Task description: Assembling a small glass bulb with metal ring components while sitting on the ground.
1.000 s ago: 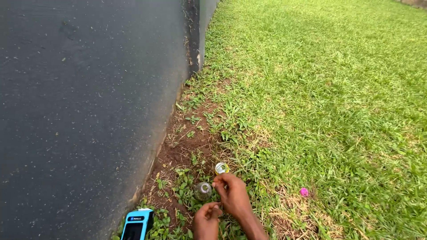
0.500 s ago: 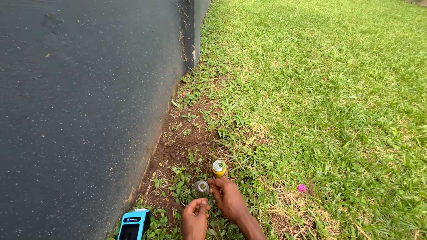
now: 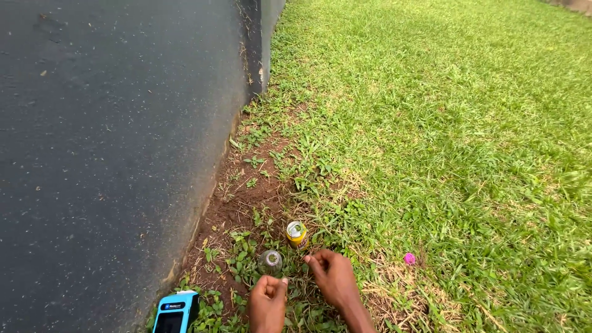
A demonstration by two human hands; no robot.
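Observation:
My left hand (image 3: 267, 302) rests low in the weeds with its fingers curled, the thumb just below a small clear round jar (image 3: 270, 261) that stands on the soil. My right hand (image 3: 332, 276) lies on the grass to the right, fingertips pinched together at ground level, a short way below a small yellow container with a clear lid (image 3: 296, 234). Whether the pinched fingers hold a weed or anything else is too small to tell. Neither hand touches the yellow container.
A dark asphalt surface (image 3: 111, 142) fills the left, ending at a raised edge beside a strip of bare soil (image 3: 237, 203). A blue hand-held device (image 3: 175, 312) lies at that edge. A small pink object (image 3: 409, 258) sits in the lawn (image 3: 444, 123) to the right.
My right hand has let go of the yellow container, which now stands on the ground above it. Both hands have dropped lower toward the weeds; the view has shifted slightly.

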